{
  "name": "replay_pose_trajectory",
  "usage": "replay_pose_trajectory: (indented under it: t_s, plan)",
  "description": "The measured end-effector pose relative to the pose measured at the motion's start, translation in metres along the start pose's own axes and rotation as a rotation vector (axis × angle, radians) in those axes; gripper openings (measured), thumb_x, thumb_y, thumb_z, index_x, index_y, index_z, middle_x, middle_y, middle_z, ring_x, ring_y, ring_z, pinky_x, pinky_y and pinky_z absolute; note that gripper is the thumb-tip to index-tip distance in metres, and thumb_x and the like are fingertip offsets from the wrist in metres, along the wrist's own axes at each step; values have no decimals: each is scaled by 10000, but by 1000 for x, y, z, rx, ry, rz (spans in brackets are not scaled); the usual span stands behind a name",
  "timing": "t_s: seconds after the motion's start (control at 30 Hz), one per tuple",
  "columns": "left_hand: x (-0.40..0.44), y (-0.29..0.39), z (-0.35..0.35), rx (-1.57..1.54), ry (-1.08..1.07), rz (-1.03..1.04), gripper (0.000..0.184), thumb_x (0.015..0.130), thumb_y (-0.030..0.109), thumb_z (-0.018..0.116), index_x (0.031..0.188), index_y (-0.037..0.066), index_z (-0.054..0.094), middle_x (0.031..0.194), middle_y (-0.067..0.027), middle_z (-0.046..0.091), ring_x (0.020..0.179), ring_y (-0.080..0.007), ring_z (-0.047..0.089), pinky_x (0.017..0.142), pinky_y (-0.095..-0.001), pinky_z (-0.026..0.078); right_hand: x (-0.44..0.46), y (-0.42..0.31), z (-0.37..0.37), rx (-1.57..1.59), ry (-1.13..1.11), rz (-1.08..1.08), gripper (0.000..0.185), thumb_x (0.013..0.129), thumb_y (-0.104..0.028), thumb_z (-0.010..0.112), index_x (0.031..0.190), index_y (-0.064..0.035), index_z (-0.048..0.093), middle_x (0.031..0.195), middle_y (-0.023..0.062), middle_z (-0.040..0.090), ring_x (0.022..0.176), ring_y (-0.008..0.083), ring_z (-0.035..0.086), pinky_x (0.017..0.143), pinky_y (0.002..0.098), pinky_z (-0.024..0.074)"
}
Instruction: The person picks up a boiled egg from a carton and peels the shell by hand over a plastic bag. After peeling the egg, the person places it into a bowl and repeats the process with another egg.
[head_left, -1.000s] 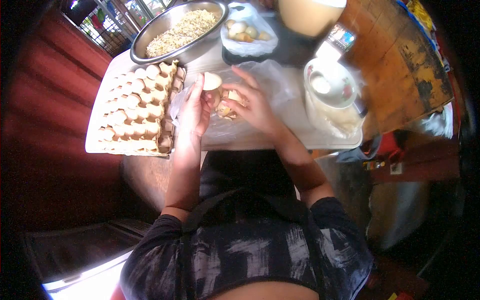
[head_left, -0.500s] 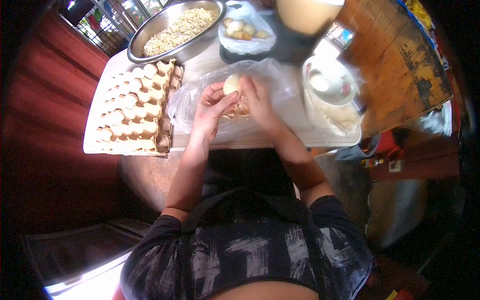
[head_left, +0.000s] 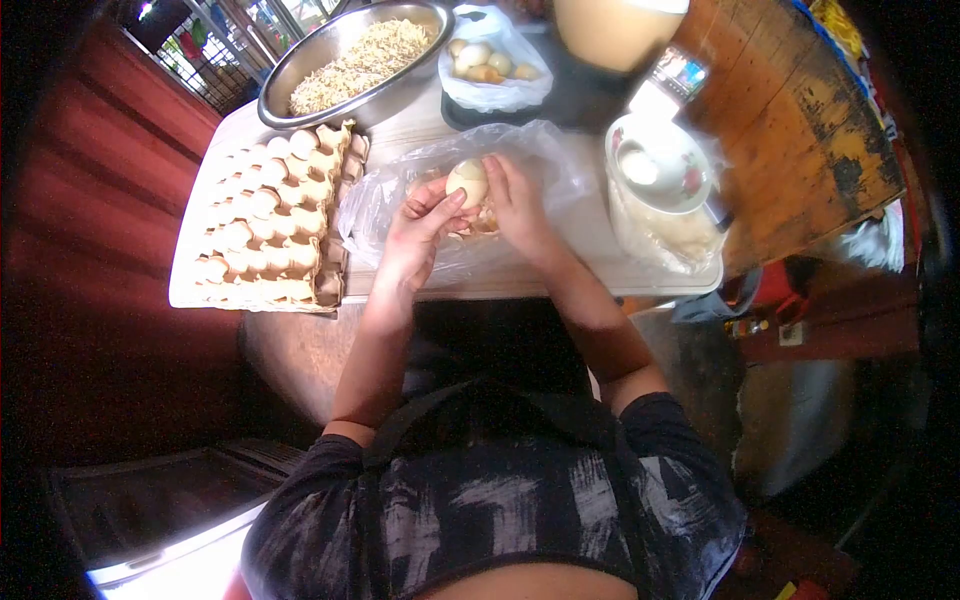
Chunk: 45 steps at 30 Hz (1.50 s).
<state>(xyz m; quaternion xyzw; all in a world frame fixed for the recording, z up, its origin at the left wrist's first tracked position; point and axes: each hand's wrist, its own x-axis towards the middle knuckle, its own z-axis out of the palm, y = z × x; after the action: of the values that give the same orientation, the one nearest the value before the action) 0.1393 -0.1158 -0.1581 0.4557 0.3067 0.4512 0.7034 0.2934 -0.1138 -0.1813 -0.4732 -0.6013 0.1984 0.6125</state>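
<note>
A pale egg [head_left: 467, 184] is held in my left hand [head_left: 415, 226], thumb in front and fingers behind it. My right hand [head_left: 517, 204] is at the egg's right side, its fingertips close together against it; whether they pinch anything is too small to tell. Beneath both hands a clear plastic bag [head_left: 377, 205] is spread on the white table [head_left: 590, 262]. Broken shell pieces [head_left: 484, 222] lie on the bag, partly covered by my hands.
An egg carton [head_left: 322, 195] with several eggs stands left. Behind are a metal basin [head_left: 274, 98] of sprouts, a bag of eggs [head_left: 513, 93] and a large tan container [head_left: 615, 30]. A floral bowl [head_left: 690, 182] and a phone [head_left: 681, 75] are at right.
Both hands moved right from a second ago, and the egg has gone with them, now lower than half a second ago. My right fingers have come from spread to the egg's side.
</note>
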Motion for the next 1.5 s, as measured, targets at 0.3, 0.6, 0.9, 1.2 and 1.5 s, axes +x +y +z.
replay_pose_trajectory:
  t_s: [0.3, 0.6, 0.9, 1.2, 1.5]
  plan:
    - [-1, 6, -16, -272, -122, -118, 369, 958, 245, 498, 1220, -15, 492, 1095, -140, 627, 949, -210, 635, 761, -268, 502, 2, 2, 1, -53, 12, 60, 272, 967, -221, 434, 916, 17, 555, 788, 233, 588, 755, 417, 573, 662, 462, 429]
    - [1, 4, -22, -161, -89, -140, 400, 944, 232, 504, 1246, -27, 456, 1052, -134, 635, 862, -186, 644, 710, -252, 496, 0, -6, 0, 7, -10, 19, 247, 941, -221, 502, 899, 0, 603, 784, 195, 612, 716, 345, 605, 651, 411, 459]
    - [1, -4, -5, 326, -14, 9, 446, 869, 202, 647, 1225, -19, 495, 966, -85, 648, 784, -135, 632, 669, -234, 473, 6, 14, -1, 213, -151, -1, 250, 928, -231, 534, 919, 0, 631, 763, 111, 627, 683, 189, 593, 645, 310, 464]
    - [4, 4, -4, -42, 15, -100, 317, 944, 249, 537, 1156, 15, 512, 1018, -123, 640, 875, -215, 672, 679, -246, 567, 2, 0, 2, 276, -98, 97, 301, 946, -267, 508, 941, 22, 595, 813, 136, 619, 740, 203, 591, 667, 334, 456]
    - [3, -2, 15, -75, 102, -149, 343, 929, 306, 561, 1118, 21, 534, 1013, -121, 638, 903, -224, 666, 728, -259, 560, -2, 9, -1, 107, -59, 58, 279, 970, -254, 431, 960, 5, 533, 877, 231, 581, 809, 397, 564, 707, 422, 439]
